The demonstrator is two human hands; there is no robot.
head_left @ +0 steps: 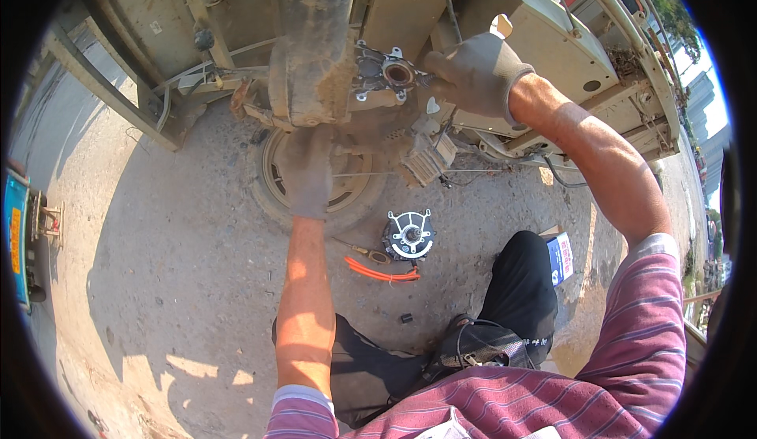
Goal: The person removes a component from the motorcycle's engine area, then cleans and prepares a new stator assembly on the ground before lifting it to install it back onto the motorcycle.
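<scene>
My left hand, in a grey glove and smeared, is just below a dusty axle housing, in front of a wheel; its fingers are unclear. My right hand, gloved, is curled beside a silver flanged hub on the housing; what it holds is hidden. A finned metal unit hangs below and between them. A round motor part with silver bracket lies on the ground, near orange cables and a small metal tool.
A metal vehicle frame with boxes spans the top. A blue and white carton lies by my right knee. A small black cylinder is on the concrete ground. A blue vehicle stands at the far left.
</scene>
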